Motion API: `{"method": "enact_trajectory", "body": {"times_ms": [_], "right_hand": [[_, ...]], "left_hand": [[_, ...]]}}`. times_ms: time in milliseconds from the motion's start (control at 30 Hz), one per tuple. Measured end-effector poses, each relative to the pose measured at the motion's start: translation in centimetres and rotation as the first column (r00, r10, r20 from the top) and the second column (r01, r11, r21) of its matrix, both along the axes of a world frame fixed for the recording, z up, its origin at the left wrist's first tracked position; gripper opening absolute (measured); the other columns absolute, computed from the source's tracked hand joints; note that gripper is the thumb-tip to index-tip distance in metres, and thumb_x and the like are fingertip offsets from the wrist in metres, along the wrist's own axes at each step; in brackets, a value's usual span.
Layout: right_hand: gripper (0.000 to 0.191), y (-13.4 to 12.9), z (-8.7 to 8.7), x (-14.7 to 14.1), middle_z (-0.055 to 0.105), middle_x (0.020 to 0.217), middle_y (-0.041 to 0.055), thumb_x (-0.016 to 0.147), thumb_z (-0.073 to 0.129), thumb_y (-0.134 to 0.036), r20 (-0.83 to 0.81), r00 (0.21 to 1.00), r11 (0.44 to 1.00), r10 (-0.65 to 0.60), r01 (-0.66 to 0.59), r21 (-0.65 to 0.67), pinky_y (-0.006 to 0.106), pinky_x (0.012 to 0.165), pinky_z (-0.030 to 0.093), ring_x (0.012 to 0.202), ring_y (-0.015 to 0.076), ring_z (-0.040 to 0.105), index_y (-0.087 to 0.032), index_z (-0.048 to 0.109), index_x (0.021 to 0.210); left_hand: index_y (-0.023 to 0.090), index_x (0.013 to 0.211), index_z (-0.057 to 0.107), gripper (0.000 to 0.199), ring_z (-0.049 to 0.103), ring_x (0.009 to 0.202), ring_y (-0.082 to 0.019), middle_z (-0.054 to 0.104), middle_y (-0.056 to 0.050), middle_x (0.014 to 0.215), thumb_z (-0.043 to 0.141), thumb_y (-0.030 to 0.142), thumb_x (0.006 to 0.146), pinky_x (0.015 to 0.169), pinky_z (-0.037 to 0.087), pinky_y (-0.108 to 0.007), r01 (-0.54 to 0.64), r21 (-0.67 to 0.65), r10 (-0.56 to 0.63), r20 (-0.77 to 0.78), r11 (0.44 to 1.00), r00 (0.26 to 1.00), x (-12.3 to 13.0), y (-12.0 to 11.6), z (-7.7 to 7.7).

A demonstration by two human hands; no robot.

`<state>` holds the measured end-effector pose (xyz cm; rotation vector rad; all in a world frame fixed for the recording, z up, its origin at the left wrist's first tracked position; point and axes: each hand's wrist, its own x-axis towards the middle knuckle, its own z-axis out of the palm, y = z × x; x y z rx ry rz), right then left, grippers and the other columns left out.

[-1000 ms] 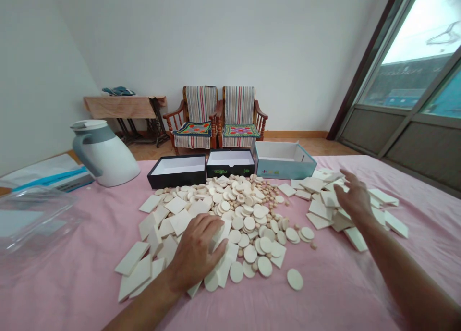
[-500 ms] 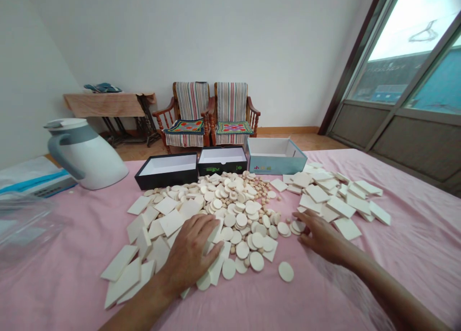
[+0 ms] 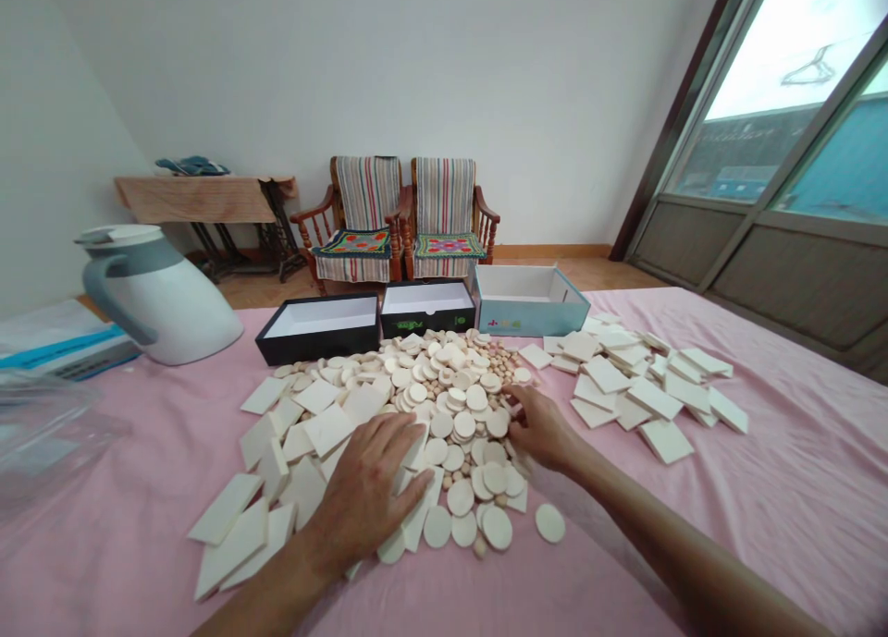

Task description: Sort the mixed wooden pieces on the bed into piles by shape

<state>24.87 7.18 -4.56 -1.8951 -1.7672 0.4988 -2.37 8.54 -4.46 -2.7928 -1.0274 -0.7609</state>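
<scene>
My left hand [image 3: 373, 484] lies over the left-middle of a heap of pale wooden pieces, fingers stretched out and thumb apart. Under and beside it are square tiles [image 3: 328, 430] and round discs [image 3: 460, 498]. At the heap's right edge, my right hand [image 3: 545, 429] touches the discs with loosely bent, parted fingers; its fingertips are partly hidden among them. Small wooden beads [image 3: 500, 358] are scattered just beyond it. One single disc [image 3: 550, 523] sits apart on the pink cloth [image 3: 624, 545] in front of my right hand.
Behind the heap stand two black boxes [image 3: 315, 343] and a light blue box [image 3: 533, 320], all without lids. A second pile of square tiles [image 3: 656, 399] lies to the right. At the left are a white-and-grey jug [image 3: 173, 300] and a clear plastic container [image 3: 48, 443].
My right hand has moved left from near the right-hand tile pile into the heap's edge, pushing discs and beads inward and nearer. My left hand stays in place.
</scene>
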Motion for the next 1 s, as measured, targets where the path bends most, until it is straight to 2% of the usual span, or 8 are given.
{"method": "enact_trajectory", "body": {"times_ms": [133, 267, 433, 567, 667, 800, 900, 1000], "right_hand": [[0.048, 1.1, 1.0, -1.7, 0.066, 0.099, 0.0098, 0.061, 0.045, 0.002, 0.061, 0.995, 0.994, 0.083, -0.087, 0.068, 0.027, 0.080, 0.042, 0.097, 0.0202, 0.058, -0.015, 0.064, 0.102], [0.041, 2.6, 2.2, -4.0, 0.065, 0.095, 0.0106, 0.064, 0.046, 0.002, 0.112, 0.987, 0.989, 0.114, -0.124, 0.081, 0.029, 0.078, 0.042, 0.094, 0.0212, 0.058, -0.014, 0.064, 0.097], [0.042, 4.0, 3.4, -8.2, 0.060, 0.104, 0.0145, 0.067, 0.048, 0.003, 0.139, 0.964, 0.968, 0.227, -0.239, 0.075, 0.031, 0.080, 0.044, 0.095, 0.0213, 0.058, -0.012, 0.062, 0.104], [0.045, 4.3, 4.4, -8.1, 0.058, 0.117, 0.0113, 0.074, 0.052, -0.008, 0.050, 0.936, 0.899, 0.348, -0.348, 0.266, 0.032, 0.088, 0.044, 0.101, 0.0193, 0.058, -0.017, 0.058, 0.118], [0.035, 4.6, 4.1, -4.2, 0.063, 0.112, 0.0106, 0.080, 0.047, -0.011, 0.037, 0.986, 0.933, 0.164, -0.167, 0.318, 0.033, 0.089, 0.043, 0.100, 0.0197, 0.058, -0.015, 0.061, 0.112], [0.031, 4.7, 1.5, 2.1, 0.066, 0.108, 0.0142, 0.088, 0.041, -0.018, 0.241, 0.951, 0.971, -0.196, 0.153, 0.185, 0.039, 0.092, 0.038, 0.105, 0.0259, 0.055, -0.013, 0.063, 0.109], [0.034, 4.4, -1.0, 4.0, 0.064, 0.112, 0.0156, 0.091, 0.041, -0.030, 0.316, 0.918, 0.971, -0.241, 0.225, 0.087, 0.041, 0.091, 0.037, 0.109, 0.0290, 0.052, -0.014, 0.061, 0.113], [0.040, 4.4, -2.4, 2.9, 0.059, 0.121, 0.0169, 0.091, 0.042, -0.034, 0.274, 0.934, 0.973, -0.231, 0.220, 0.069, 0.040, 0.091, 0.036, 0.113, 0.0292, 0.049, -0.014, 0.056, 0.122]], "left_hand": [[0.018, 0.123, 0.056, 0.043, 0.054, 0.113, -0.027, 0.060, -0.010, 0.122, 0.061, 0.031, 0.083, 0.096, 0.046, -0.046, 0.000, 0.013, 0.000, 0.008, 1.000, 1.000, 0.1, -0.1, 0.1], [0.019, 0.126, 0.054, 0.044, 0.054, 0.113, -0.027, 0.060, -0.011, 0.122, 0.059, 0.032, 0.084, 0.096, 0.046, -0.046, 0.018, 0.013, -0.018, 0.005, 1.000, 1.000, 0.1, -0.2, 0.1], [0.017, 0.129, 0.049, 0.049, 0.051, 0.118, -0.029, 0.055, -0.014, 0.128, 0.059, 0.033, 0.084, 0.098, 0.046, -0.047, -0.014, 0.006, 0.013, 0.047, 1.000, 0.999, 0.0, -0.4, -0.2], [0.016, 0.125, 0.050, 0.046, 0.050, 0.119, -0.029, 0.054, -0.014, 0.127, 0.060, 0.032, 0.083, 0.099, 0.046, -0.046, -0.022, -0.014, 0.022, 0.059, 1.000, 0.998, 0.1, -0.5, -0.1], [0.017, 0.125, 0.050, 0.046, 0.049, 0.119, -0.028, 0.054, -0.012, 0.127, 0.060, 0.030, 0.082, 0.099, 0.046, -0.047, -0.013, -0.033, 0.015, 0.042, 0.999, 0.999, 0.2, -0.6, 0.1], [0.018, 0.129, 0.048, 0.050, 0.049, 0.120, -0.028, 0.054, -0.012, 0.128, 0.060, 0.030, 0.082, 0.100, 0.045, -0.048, -0.013, -0.033, 0.014, 0.024, 0.999, 1.000, 0.2, -0.6, 0.2], [0.018, 0.129, 0.048, 0.049, 0.049, 0.119, -0.028, 0.055, -0.011, 0.128, 0.060, 0.028, 0.082, 0.099, 0.046, -0.048, -0.015, -0.029, 0.015, 0.022, 0.999, 1.000, 0.2, -0.5, 0.2], [0.018, 0.130, 0.048, 0.050, 0.049, 0.120, -0.028, 0.055, -0.011, 0.129, 0.059, 0.028, 0.083, 0.100, 0.045, -0.048, -0.013, -0.023, 0.013, 0.015, 1.000, 1.000, 0.2, -0.4, 0.1]]}}
